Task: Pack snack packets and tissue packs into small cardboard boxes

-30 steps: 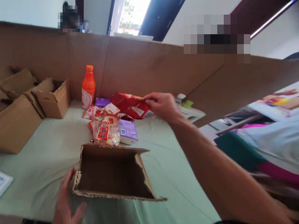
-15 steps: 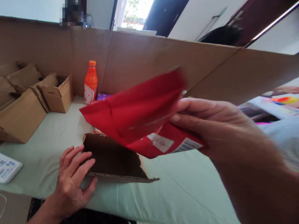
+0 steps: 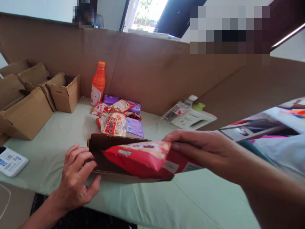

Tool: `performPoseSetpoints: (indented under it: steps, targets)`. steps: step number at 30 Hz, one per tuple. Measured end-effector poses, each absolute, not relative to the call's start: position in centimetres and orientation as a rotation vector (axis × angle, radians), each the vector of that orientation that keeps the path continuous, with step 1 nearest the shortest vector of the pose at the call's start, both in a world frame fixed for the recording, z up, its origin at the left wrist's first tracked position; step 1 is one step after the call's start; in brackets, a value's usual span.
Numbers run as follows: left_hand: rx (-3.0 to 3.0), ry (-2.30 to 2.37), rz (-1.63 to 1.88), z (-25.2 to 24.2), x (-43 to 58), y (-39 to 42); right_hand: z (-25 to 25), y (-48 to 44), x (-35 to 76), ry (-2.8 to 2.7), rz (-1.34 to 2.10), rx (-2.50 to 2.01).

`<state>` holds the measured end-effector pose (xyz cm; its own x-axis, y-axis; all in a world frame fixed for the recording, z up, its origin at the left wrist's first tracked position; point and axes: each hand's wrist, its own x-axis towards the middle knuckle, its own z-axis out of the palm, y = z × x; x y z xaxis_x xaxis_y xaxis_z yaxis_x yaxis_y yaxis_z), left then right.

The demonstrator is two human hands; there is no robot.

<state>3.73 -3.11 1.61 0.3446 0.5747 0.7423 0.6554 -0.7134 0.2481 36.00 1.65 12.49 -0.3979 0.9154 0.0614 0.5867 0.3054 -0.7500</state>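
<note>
My right hand (image 3: 205, 149) pinches one end of a red snack bag (image 3: 143, 159) and holds it level over the open cardboard box (image 3: 100, 144) in front of me. The bag covers most of the box's opening. My left hand (image 3: 76, 175) rests against the box's left wall, fingers curled around its near corner. Behind the box lies a pile of snack packets (image 3: 114, 119) with purple cartons (image 3: 134, 126) among them.
An orange drink bottle (image 3: 98, 83) stands at the back by the tall cardboard wall (image 3: 147, 76). Empty cardboard boxes (image 3: 35, 95) crowd the left side. A clear bottle (image 3: 177, 109) and white device (image 3: 193, 119) lie at right. A white packet (image 3: 10, 161) sits at the left edge.
My right hand picked the red bag from the pile, swung it up toward me, and has now lowered it over the box. My left hand shifted onto the box's left wall.
</note>
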Motion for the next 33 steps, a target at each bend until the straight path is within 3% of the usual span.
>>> performPoseSetpoints:
  steps: [10,21,28,33]
  targets:
    - [-2.512,-1.156,-1.389,1.2,4.1,-3.7,13.6,4.5,31.3,-2.588,0.591,-1.272]
    - [-2.533,-1.172,-1.433,0.9,3.7,-3.6,15.8,3.5,26.6,-2.726,0.566,-1.713]
    - [-2.574,-1.212,-1.411,0.6,3.9,-3.9,12.6,4.0,26.9,-2.764,0.664,-1.79]
    - [-2.572,-1.25,-1.406,0.5,3.7,-3.8,11.0,2.9,29.0,-2.724,0.427,-1.677]
